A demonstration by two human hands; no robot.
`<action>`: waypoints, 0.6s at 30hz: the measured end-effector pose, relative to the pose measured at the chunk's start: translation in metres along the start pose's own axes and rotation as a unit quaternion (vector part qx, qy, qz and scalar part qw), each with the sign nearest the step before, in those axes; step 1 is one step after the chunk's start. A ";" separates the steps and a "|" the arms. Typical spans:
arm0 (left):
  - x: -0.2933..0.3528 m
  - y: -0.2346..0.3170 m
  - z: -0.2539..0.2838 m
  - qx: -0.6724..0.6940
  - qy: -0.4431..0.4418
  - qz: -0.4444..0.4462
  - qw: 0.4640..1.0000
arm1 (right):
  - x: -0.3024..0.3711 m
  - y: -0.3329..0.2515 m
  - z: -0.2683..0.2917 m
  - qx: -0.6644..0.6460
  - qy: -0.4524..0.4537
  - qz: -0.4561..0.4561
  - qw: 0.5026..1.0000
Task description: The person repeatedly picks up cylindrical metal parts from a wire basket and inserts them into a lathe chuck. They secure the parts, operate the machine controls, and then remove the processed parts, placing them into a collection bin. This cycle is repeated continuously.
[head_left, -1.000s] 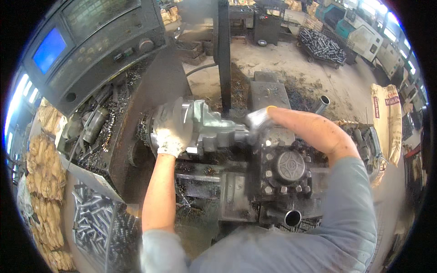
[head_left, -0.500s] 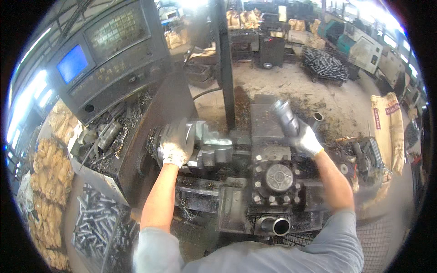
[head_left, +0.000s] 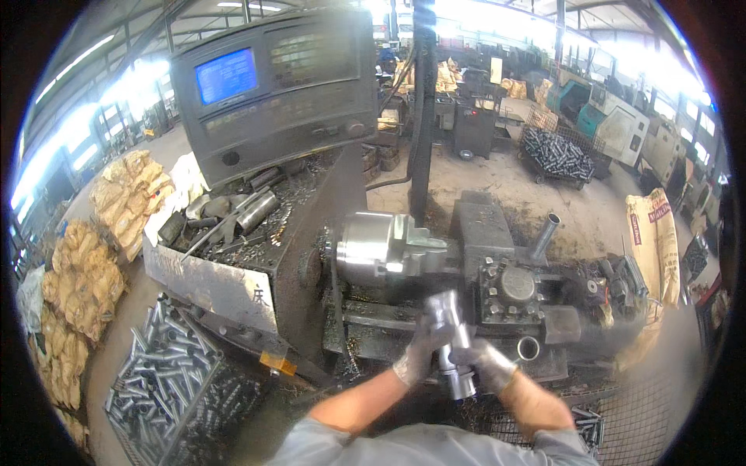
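Close in front of my body is a shiny metal tube (head_left: 446, 311), tilted, its upper end leaning a little left. My gloved left hand (head_left: 424, 348) wraps the tube's left side. My gloved right hand (head_left: 487, 363) closes round it from the right, lower down. Motion blurs the fingers somewhat. Just beyond stands the lathe's chuck (head_left: 364, 247), its stepped jaws (head_left: 416, 247) facing right, with no workpiece visible between them. To its right sits the dark tool turret (head_left: 514, 289), apart from both hands.
A control panel (head_left: 272, 140) with a lit blue screen stands at left. Below it are loose tools (head_left: 252, 213) and metal chips. Finished-looking tubes (head_left: 159, 380) fill a bin at lower left. Another tube (head_left: 545, 237) stands tilted behind the turret. Paper sacks (head_left: 653, 241) are at right.
My left hand has left the chuck and come down to the tube. My right hand has brought the tube from above the turret toward my body. The view has shifted.
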State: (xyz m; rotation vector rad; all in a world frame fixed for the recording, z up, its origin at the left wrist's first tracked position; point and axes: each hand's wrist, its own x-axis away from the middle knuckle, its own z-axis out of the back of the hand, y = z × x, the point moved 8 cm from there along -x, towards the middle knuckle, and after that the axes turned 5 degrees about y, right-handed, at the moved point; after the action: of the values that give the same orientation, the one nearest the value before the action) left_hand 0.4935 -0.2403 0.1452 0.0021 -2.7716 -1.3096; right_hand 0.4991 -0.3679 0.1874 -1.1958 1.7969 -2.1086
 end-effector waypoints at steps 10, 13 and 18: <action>0.020 -0.119 0.083 -0.017 0.219 0.069 0.973 | -0.036 0.177 0.031 0.289 0.155 0.019 0.944; 0.026 -0.145 0.101 0.229 0.198 0.150 0.941 | 0.009 0.185 0.067 0.048 0.147 0.082 0.985; 0.037 -0.122 0.110 0.340 0.097 0.185 0.917 | 0.219 0.254 0.233 0.386 0.202 -0.149 0.888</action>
State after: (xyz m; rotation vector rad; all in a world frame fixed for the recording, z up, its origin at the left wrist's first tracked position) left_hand 0.4451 -0.2340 -0.0161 -0.3126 -2.7098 -0.2170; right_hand 0.3981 -0.7439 0.0650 -0.8719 0.6725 -2.9768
